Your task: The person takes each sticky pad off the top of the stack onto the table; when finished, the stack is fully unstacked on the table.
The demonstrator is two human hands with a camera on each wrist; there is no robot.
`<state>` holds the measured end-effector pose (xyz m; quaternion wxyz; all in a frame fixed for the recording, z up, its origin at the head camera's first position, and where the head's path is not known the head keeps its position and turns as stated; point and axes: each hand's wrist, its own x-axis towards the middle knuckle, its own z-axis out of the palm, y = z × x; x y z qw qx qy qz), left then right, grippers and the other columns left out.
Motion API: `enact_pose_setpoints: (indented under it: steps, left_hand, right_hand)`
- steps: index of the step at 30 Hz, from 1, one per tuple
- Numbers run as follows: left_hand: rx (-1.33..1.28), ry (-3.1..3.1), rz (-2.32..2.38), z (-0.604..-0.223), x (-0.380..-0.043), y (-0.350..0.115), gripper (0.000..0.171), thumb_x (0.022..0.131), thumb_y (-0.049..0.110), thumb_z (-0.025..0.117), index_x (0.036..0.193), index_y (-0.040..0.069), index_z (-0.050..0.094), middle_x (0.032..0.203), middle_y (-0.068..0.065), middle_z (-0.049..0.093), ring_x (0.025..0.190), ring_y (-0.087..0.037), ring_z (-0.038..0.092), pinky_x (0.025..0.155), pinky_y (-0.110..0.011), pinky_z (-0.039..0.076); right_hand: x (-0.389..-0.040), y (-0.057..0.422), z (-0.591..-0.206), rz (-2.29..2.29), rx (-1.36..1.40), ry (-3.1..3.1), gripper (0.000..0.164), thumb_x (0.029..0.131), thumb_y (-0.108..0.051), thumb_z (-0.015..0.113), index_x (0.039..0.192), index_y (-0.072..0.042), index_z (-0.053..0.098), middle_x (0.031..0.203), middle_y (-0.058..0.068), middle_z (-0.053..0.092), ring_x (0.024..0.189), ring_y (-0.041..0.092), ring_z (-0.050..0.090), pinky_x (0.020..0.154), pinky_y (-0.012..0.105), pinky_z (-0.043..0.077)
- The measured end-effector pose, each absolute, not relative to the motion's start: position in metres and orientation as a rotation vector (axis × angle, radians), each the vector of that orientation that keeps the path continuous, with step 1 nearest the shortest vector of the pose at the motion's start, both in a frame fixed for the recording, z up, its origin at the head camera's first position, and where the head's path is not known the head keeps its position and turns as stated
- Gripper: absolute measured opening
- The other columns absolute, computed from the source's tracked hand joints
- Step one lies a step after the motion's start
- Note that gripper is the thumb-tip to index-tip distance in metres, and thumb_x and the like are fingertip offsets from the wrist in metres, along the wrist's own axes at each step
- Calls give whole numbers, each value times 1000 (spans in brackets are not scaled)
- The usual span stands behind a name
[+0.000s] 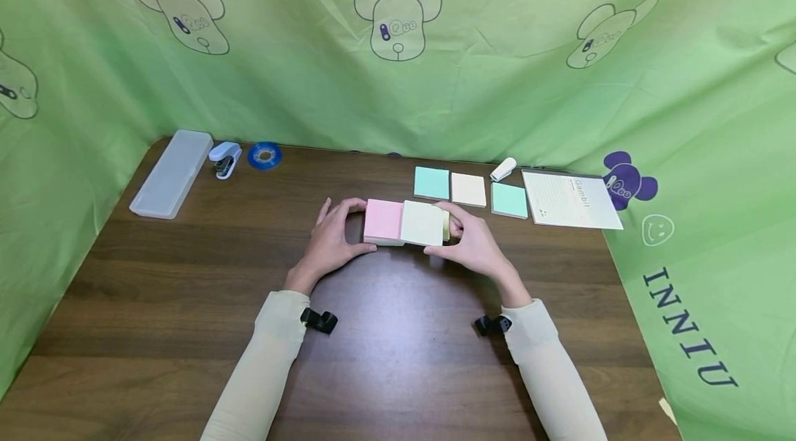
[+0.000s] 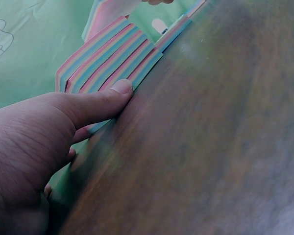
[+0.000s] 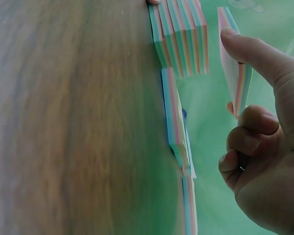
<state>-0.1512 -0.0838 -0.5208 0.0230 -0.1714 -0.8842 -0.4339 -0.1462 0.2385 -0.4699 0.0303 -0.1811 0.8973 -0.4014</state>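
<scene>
My left hand (image 1: 329,240) grips a stack of striped sticky note pads (image 1: 382,220) with a pink top. Its thumb lies along the near side, as the left wrist view shows, where several pads of the stack (image 2: 108,58) sit slightly offset. My right hand (image 1: 479,244) pinches a single sticky note pad (image 1: 421,223) with a pale top, thumb at the near edge. In the right wrist view this pad (image 3: 243,85) is raised above the level of the stack (image 3: 179,36), apart from it. Behind it in the head view, a yellowish edge shows by the right fingers.
Behind the hands lie two mint pads (image 1: 432,182) (image 1: 508,200), a cream pad (image 1: 468,190), a small white object (image 1: 503,169) and a notepad (image 1: 572,199). At the back left are a translucent case (image 1: 172,175), a stapler (image 1: 226,159) and a blue tape roll (image 1: 264,155). Green cloth (image 1: 398,102) borders the table.
</scene>
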Motion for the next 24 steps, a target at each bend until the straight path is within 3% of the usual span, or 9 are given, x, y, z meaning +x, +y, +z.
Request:
enact_pose_setpoints:
  steps: [10, 24]
  left_hand:
    - [-531, -2747, -1332, -522, -151, -84, 92, 80, 24, 104, 153, 9, 51, 150, -12, 67, 146, -30, 58, 140, -52, 3]
    - [-522, -2759, -1333, -523, -152, -85, 91, 81, 25, 104, 154, 10, 51, 150, -10, 66, 147, -29, 58, 141, -51, 3]
  right_hand:
    - [-142, 258, -470, -1206, -496, 2752, 85, 81, -24, 102, 154, -11, 60, 79, -7, 29, 73, 12, 29, 82, 43, 40]
    - [-141, 292, -476, -1164, -460, 2755, 85, 82, -25, 102, 154, -12, 59, 79, -6, 29, 74, 11, 31, 83, 38, 38]
